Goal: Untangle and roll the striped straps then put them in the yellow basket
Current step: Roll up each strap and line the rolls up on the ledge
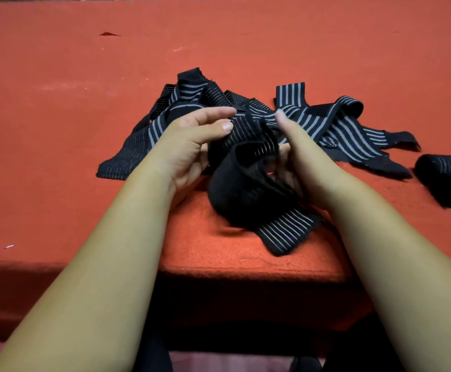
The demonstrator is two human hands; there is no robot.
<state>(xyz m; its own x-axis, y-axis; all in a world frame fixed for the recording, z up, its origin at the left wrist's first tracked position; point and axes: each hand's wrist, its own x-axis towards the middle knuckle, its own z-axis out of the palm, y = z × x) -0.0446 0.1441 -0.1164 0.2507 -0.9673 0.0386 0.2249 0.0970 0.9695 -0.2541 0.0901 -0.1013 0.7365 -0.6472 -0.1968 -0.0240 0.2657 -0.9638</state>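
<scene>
Head cam, fwd-down, close over hands [243, 157].

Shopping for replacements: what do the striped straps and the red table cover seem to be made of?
The striped straps: probably woven elastic fabric, matte black with grey stripes; ribbed weave, limp folds. The red table cover: felt or fleece-like cloth, matte and fuzzy; nap shows at the near edge.
</scene>
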